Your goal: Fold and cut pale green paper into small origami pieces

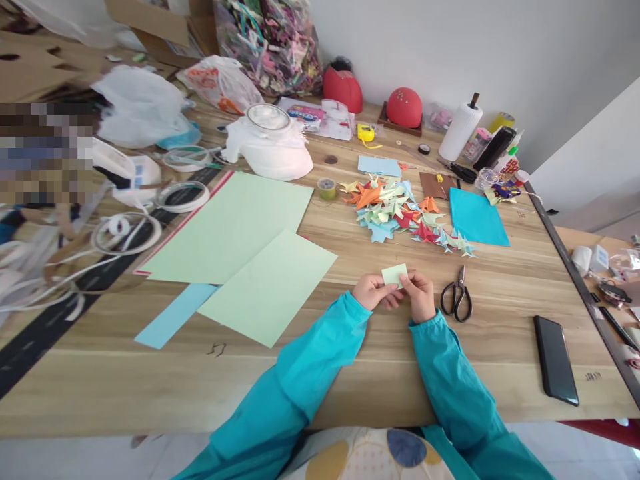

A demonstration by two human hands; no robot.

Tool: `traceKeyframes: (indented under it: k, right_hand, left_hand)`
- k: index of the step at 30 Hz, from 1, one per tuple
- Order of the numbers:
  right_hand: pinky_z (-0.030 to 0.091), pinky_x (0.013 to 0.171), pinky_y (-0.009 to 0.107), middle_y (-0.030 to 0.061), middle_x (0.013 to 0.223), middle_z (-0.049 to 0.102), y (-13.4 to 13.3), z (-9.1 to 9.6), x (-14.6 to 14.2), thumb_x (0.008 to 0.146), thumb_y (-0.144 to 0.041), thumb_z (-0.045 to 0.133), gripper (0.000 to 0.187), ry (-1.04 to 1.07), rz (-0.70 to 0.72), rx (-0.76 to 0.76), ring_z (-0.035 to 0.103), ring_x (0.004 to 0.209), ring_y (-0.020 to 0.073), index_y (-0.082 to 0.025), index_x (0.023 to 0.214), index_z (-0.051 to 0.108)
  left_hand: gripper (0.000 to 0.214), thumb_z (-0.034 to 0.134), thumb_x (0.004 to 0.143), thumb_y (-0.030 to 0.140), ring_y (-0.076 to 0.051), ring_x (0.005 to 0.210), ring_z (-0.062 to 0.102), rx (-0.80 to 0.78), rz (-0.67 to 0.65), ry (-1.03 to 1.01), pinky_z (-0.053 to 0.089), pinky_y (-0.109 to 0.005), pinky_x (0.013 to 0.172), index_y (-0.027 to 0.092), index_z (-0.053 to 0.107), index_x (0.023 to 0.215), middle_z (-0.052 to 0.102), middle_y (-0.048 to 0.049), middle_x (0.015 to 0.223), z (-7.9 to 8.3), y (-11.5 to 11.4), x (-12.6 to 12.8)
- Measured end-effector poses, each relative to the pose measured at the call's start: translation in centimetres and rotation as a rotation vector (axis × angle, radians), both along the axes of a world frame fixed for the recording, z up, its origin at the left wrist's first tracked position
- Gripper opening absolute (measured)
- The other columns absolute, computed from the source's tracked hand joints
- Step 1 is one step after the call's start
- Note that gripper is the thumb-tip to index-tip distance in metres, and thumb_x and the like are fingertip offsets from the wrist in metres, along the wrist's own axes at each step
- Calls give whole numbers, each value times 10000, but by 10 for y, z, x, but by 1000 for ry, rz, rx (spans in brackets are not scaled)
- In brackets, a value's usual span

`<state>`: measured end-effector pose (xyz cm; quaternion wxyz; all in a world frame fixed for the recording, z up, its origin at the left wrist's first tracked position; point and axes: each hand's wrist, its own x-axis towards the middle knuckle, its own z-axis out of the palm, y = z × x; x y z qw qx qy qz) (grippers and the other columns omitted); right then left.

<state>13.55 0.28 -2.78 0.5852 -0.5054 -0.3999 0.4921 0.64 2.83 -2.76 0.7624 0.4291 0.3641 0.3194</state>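
Between my two hands is a small piece of pale green paper [395,274], raised just over the wooden table. My left hand [374,291] pinches its left and lower edge, while my right hand [420,295] grips the right side with thumb and fingers. Black-handled scissors [457,299] lie to the right of my right hand, blades pointing away. Beyond the hands spreads a pile of folded paper stars [385,207] in orange, green, blue and red. Large pale green sheets [270,287] lie to the left, with a blue paper strip [175,317] partly under them.
A black phone [556,360] lies at the right near the table edge. Behind the stars are a turquoise square [479,217], a spool [327,189] and a yellow tape measure [366,133]. White cord coils [127,233] and plastic bags [143,103] crowd the left.
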Motion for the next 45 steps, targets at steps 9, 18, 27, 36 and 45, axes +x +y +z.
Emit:
traceKeyframes:
  k: [9, 18, 27, 36, 45]
  right_hand:
    - [271, 475, 234, -45, 510, 443, 2, -3, 2, 680, -357, 678, 331, 93, -19, -28, 364, 482, 81, -168, 494, 480]
    - [259, 467, 223, -51, 500, 440, 2, -8, 2, 718, -407, 644, 343, 57, -3, -63, 345, 468, 73, -168, 540, 474]
    - [302, 501, 233, -44, 518, 445, 1, -2, 0, 752, -399, 611, 340, -136, -8, 50, 372, 503, 83, -173, 538, 477]
    - [370, 525, 252, -22, 547, 521, 0, 2, -2, 684, -404, 672, 287, -138, 43, 37, 452, 534, 108, -180, 564, 538]
    - [304, 430, 242, -26, 443, 482, -1, 3, -4, 697, -425, 653, 348, -30, -16, -8, 401, 428, 89, -171, 495, 527]
  left_hand:
    - [446, 728, 574, 462, -175, 512, 645, 42, -82, 26, 476, -233, 402, 62, 680, 765, 709, -152, 795, 2, 0, -2]
    - [493, 718, 575, 483, -191, 523, 656, 43, -100, 35, 478, -239, 401, 52, 674, 810, 702, -177, 844, 3, 0, -3]
    - [441, 731, 568, 466, -156, 478, 624, 34, 61, 60, 491, -243, 411, 64, 648, 730, 689, -107, 672, 1, -4, 4]
    - [415, 708, 596, 482, -140, 445, 596, 76, 100, 50, 479, -234, 393, 80, 622, 658, 657, -77, 587, 1, -4, 4]
    - [406, 679, 628, 487, -152, 451, 605, 125, 95, 77, 488, -250, 400, 88, 614, 667, 655, -73, 581, -3, -6, 6]
